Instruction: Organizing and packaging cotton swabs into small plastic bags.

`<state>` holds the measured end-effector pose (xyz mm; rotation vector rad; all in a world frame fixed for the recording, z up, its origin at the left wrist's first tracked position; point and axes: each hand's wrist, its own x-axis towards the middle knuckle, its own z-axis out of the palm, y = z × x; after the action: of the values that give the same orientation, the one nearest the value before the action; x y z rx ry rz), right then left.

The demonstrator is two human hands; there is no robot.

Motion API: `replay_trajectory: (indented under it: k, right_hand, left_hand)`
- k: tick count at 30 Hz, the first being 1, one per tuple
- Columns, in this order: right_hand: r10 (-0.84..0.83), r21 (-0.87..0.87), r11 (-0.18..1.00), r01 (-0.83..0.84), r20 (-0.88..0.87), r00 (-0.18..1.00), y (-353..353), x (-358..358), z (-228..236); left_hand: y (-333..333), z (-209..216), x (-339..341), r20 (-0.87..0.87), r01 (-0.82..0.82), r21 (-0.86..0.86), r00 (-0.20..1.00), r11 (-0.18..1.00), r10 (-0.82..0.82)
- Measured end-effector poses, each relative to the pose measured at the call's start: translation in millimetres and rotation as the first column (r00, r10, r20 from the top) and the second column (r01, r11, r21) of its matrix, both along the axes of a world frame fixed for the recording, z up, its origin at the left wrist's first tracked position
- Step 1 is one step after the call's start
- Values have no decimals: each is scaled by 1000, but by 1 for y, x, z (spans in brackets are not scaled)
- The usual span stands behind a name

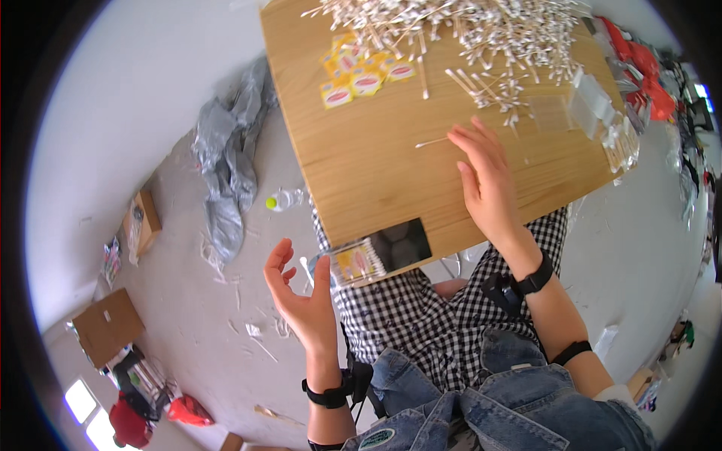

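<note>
Right hand (489, 180) outstretched over table (368, 169), fingers (470, 146) loosely spread; left hand (304, 308) cupped, thumb apart

Wooden worktop (376, 165): cotton swab heap (519, 34) along far edge; yellow cards (367, 84) toward far left corner; clear plastic packs (591, 105) by right edge; flat black rectangle (404, 245) and swab packet (357, 263) at near left corner.

Light is bright, the window (80, 401) glares, and edges bend.
</note>
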<state>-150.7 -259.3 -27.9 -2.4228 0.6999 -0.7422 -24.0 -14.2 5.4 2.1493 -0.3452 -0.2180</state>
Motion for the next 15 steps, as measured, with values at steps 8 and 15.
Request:
replay_trajectory:
  k: [8, 15]
  right_hand:
    - [117, -163, 976, -146, -173, 978, -6, -27, 8]
    - [-220, -153, 969, 196, -163, 962, -73, -62, 18]
  left_hand:
    - [-122, 46, -2, 7, 593, 25, 805, 805, -593]
    - [-244, 16, -9, 363, 735, 212, 553, 644, -750]
